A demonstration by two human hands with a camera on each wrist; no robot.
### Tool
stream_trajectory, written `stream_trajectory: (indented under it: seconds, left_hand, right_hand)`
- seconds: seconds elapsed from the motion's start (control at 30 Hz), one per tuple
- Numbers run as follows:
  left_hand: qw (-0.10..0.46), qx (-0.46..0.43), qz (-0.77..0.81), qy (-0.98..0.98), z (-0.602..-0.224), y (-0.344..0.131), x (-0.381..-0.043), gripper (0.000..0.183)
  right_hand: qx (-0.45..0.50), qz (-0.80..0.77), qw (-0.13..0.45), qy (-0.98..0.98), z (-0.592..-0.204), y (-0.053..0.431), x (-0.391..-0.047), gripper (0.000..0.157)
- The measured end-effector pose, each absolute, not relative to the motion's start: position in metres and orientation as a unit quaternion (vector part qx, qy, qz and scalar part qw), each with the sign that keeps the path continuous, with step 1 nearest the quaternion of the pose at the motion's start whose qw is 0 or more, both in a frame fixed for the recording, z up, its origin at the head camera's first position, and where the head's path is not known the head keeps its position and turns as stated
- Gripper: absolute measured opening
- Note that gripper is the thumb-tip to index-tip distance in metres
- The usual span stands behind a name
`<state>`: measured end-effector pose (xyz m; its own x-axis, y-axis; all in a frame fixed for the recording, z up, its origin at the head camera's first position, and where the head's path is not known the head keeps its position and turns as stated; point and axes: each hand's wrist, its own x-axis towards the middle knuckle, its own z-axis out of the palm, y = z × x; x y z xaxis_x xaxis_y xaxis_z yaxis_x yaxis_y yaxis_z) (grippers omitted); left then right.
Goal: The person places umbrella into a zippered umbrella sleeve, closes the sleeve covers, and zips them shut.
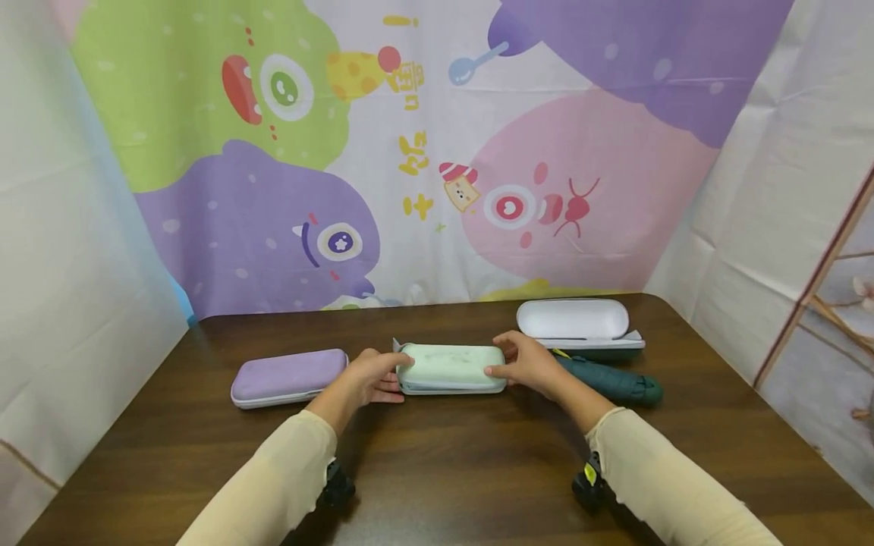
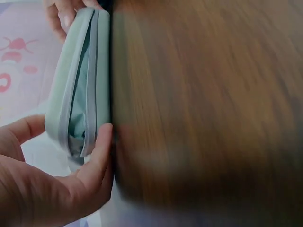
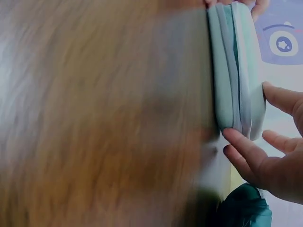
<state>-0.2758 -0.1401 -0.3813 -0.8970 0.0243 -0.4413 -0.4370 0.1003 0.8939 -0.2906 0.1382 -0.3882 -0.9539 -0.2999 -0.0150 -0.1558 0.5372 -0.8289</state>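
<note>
A mint green zip case lies in the middle of the table, its lid down. Along its front side the zip is undone, and teal fabric shows through the gap in the left wrist view. My left hand holds the case's left end, thumb on the lid and fingers low at the side. At the other end my right hand grips the case, thumb at the front and fingers over the far corner. A small grey tab sticks up at the left end.
Left of my left hand lies a closed purple case. At the back right stands an open case with a pale lining and dark green base. A folded dark green umbrella lies before it, near my right wrist. Printed cloth hangs behind the table.
</note>
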Motion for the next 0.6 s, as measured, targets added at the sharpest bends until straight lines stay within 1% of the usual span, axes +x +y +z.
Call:
stream_trajectory:
  seconds: [0.07, 0.17, 0.27, 0.43, 0.6]
  left_hand:
    - [0.177, -0.146, 0.656, 0.719, -0.381, -0.136, -0.276, 0.05]
    - [0.172, -0.152, 0.667, 0.708, -0.381, -0.131, -0.277, 0.055]
    - [0.163, -0.155, 0.72, 0.657, -0.379, -0.124, -0.28, 0.062]
    - [0.122, -0.161, 0.782, 0.59, -0.376, -0.11, -0.284, 0.075]
    - [0.059, -0.155, 0.806, 0.568, -0.378, -0.096, -0.286, 0.077]
  right_hand:
    - [-0.119, -0.477, 0.092, 0.866, -0.388, 0.137, -0.291, 0.058]
    - [-0.107, -0.486, 0.102, 0.861, -0.388, 0.137, -0.291, 0.055]
    - [-0.104, -0.49, 0.109, 0.859, -0.388, 0.136, -0.292, 0.054]
    - [-0.096, -0.498, 0.118, 0.854, -0.387, 0.136, -0.292, 0.055]
    - [-0.101, -0.484, 0.116, 0.862, -0.386, 0.138, -0.292, 0.054]
